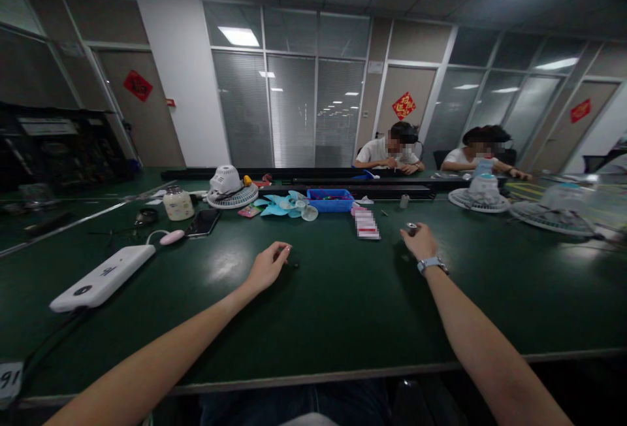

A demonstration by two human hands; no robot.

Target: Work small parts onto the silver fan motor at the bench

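Small metal cylinder (412, 227) sits pinched in the fingertips of our right hand (420, 242), a short shiny piece held just above the middle of the desk (343, 295), right of centre; a watch with a pale band (432, 264) circles that wrist. Our left hand (268, 266) rests left of centre with its fingers curled loosely downward, the tips touching a tiny dark object (292, 262) too small for us to make out, so we cannot tell whether it is gripped. We see a smooth dark green desk top with a dull sheen and a pale strip along its near edge. Toward the left edge lies a long white plastic box with rounded ends (102, 277), and beyond it a pink oval piece (172, 237) and a flat black phone (203, 222). Along the far edge stand a squat cream jar (178, 204), a white fan with a round wire grille (230, 189), loose teal fan blades (287, 206) and a blue rectangular plastic tray (331, 200). Toward the far right corner lie two more round grilles (480, 198), and behind the desk two people in white shirts (386, 155) sit.
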